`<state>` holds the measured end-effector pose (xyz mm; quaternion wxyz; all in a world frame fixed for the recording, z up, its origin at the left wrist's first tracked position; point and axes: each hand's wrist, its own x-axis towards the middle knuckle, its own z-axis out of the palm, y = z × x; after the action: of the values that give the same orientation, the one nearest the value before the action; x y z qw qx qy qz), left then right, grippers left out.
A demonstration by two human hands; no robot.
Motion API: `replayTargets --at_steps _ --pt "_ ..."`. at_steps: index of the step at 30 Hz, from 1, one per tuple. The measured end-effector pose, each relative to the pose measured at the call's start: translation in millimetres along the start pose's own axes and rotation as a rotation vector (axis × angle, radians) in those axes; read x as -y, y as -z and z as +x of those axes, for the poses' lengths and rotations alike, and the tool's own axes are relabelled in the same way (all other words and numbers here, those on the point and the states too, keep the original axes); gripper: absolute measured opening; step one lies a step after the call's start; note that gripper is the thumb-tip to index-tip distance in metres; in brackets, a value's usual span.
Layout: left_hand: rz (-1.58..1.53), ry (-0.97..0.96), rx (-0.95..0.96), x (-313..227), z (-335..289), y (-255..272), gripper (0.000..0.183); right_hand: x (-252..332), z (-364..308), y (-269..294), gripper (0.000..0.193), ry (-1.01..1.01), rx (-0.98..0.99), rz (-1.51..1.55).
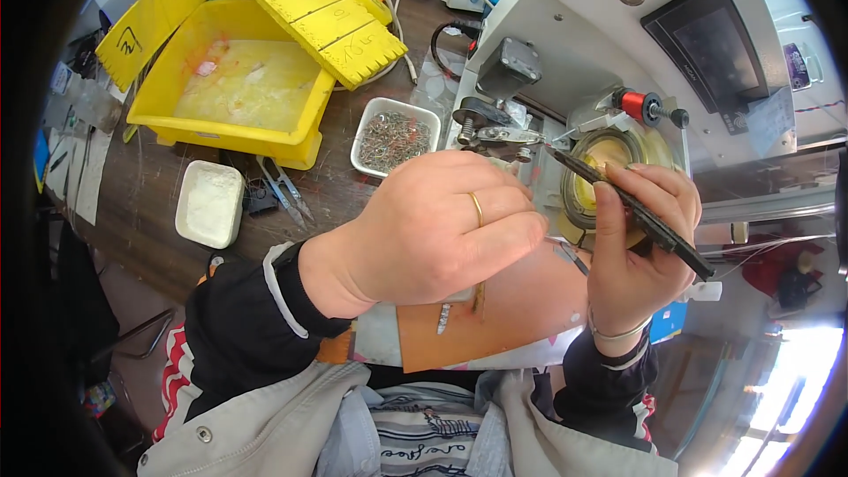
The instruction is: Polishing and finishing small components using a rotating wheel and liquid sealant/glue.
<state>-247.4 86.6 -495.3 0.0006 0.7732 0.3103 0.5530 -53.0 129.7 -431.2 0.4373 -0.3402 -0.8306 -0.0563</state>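
My left hand (433, 234), with a ring on one finger, is closed in front of the machine. Its fingertips point down and right, and whatever they pinch is hidden behind the hand. Between the thumb and fingers of my right hand (649, 234) is a slim black pointed tool (654, 228) that looks like tweezers. Its tip reaches up and left, close to a small metal clamp (511, 135) on the machine. Just behind the tool sits a round, yellowish glass-like part (583, 199). Below my left hand lies an orange-brown mat (512, 322).
A white dish (358, 155) holds many small metal pieces; another white tub (231, 234) holds white powder. Metal-jawed hand tools (283, 190) lie between them. A yellow bin (234, 135) with a lid across it stands far left. The pale machine housing (592, 0) carries a dark screen (707, 53).
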Motion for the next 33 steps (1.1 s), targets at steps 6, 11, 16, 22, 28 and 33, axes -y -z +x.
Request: replayTargets --at_steps 6,11,16,22,28,33 --pt "0.025 0.024 0.055 -1 1 2 0.023 0 0 -1 0.024 -0.019 -0.021 0.067" --pt "-0.005 0.025 0.228 -8 -2 -1 0.022 0 -3 0 0.02 -0.165 -0.096 0.309" --pt "-0.019 -0.025 0.09 2 -1 1 0.027 -2 -18 38 0.01 -0.278 -0.538 0.722" --pt "0.133 -0.037 0.272 -9 -2 9 0.021 -25 -100 114 0.007 -0.323 -0.359 0.094" --pt "-0.068 -0.004 0.14 -14 1 10 0.018 -29 -148 70 0.028 -0.297 0.378 0.001" --pt "0.031 0.063 0.148 -62 6 77 0.016 -31 -152 89 0.031 -0.272 0.478 -0.057"
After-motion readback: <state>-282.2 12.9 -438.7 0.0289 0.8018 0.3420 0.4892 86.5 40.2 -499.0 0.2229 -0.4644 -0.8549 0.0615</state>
